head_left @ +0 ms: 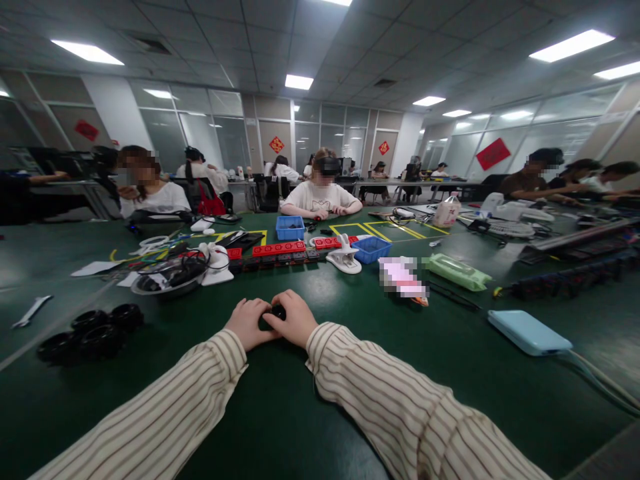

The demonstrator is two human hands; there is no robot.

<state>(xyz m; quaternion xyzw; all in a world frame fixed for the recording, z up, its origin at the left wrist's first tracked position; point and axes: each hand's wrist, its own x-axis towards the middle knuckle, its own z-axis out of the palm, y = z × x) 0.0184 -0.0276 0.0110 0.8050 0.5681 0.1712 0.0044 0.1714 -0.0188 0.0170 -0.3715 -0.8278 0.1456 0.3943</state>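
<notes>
My left hand [246,321] and my right hand [295,317] meet at the middle of the green table [280,413]. Together they close around a small black object [275,311], mostly hidden between the fingers. Both arms wear striped sleeves. Several black wheels [90,331] lie to the left of my left hand. A row of red and black power strips [280,253] runs across the table beyond my hands.
A light blue power bank [529,331] with a cable lies at the right. A green packet [459,271], two blue bins [371,249], a white clamp [345,257], a cable-filled bowl [170,277] and a wrench [31,311] sit around. A person [320,193] sits opposite; other people work nearby.
</notes>
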